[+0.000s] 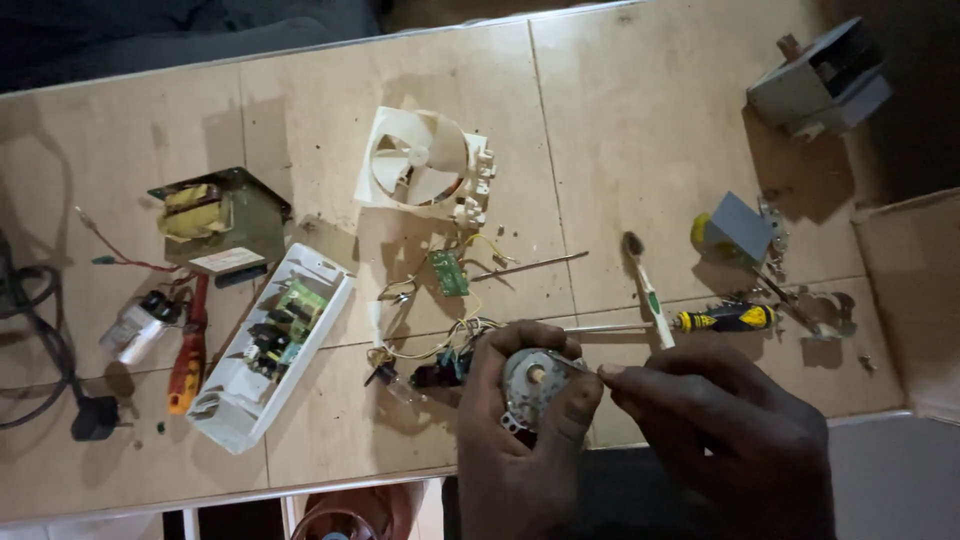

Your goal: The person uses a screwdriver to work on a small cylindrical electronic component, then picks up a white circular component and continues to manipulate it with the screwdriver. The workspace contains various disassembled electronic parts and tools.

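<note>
My left hand [515, 440] grips a small round metal motor [532, 383] with a short shaft in its middle, held near the front edge of the tiled table [650, 130]. My right hand [720, 430] is closed beside it, its thumb and forefinger pinching something thin at the motor's right rim; what it pinches is too small to tell. Loose wires [440, 350] and a small dark part lie just left of my left hand.
A white fan in its housing [420, 160], a green circuit board [449, 272], a white control panel with a board [270, 345], a transformer [215, 215], a capacitor [135, 330], orange pliers [188, 355], a toothbrush [648, 285], a yellow-black screwdriver [725, 319] and a grey metal block [820, 80] are spread over the table.
</note>
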